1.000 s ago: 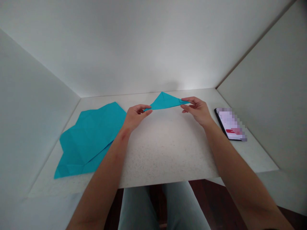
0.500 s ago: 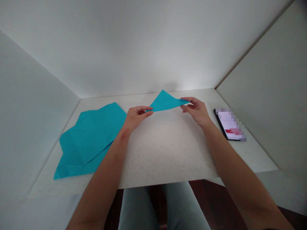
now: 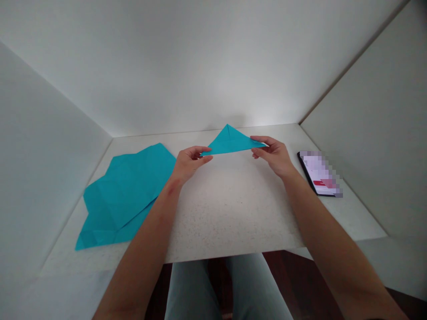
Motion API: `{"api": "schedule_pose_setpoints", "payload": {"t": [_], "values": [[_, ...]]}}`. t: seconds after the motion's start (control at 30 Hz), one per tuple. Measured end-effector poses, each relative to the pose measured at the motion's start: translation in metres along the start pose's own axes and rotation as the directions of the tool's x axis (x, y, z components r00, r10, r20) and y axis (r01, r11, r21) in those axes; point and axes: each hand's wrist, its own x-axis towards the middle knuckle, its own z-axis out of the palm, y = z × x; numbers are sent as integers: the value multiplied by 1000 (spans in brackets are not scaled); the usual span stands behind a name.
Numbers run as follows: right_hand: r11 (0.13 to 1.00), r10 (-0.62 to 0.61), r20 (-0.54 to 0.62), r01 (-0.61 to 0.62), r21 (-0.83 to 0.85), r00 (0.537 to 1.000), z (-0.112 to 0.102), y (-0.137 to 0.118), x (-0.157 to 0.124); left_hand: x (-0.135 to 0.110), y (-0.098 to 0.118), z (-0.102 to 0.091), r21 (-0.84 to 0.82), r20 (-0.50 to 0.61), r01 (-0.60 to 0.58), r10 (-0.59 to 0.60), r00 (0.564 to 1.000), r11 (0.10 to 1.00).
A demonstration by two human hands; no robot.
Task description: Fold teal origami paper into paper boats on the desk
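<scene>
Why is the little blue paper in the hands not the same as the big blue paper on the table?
The small paper triangle is up in the air, held by the left hand and right hand; the big paper lies flat on the counter. The small paper triangle has three corners; the big paper has many. Both are bright blue with fold lines.

From my feed this reads as a built-in desk nook, likely in a home, though I can't be sure. A speckled white countertop point(image 3: 233, 213) sits boxed in by a smooth white back panel point(image 3: 200, 66) and white side panels point(image 3: 367, 155), with a dark wooden floor point(image 3: 300, 278) below and a smartphone point(image 3: 319, 173) lying on the counter.
</scene>
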Motion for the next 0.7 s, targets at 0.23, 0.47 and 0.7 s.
{"api": "schedule_pose_setpoints", "payload": {"t": [0.23, 0.47, 0.7], "values": [[1000, -1, 2, 1, -6, 1000, 2, 2, 1, 1, -3, 0, -2, -32, -4, 4, 999, 1000], [1000, -15, -2, 15, -6, 1000, 2, 1, 1, 1, -4, 0, 7, -46, -10, 10, 999, 1000], [1000, -23, 15, 23, 7, 1000, 3, -1, 0, 1, -4, 2, -13, -54, -9, 8, 998, 1000]]}}
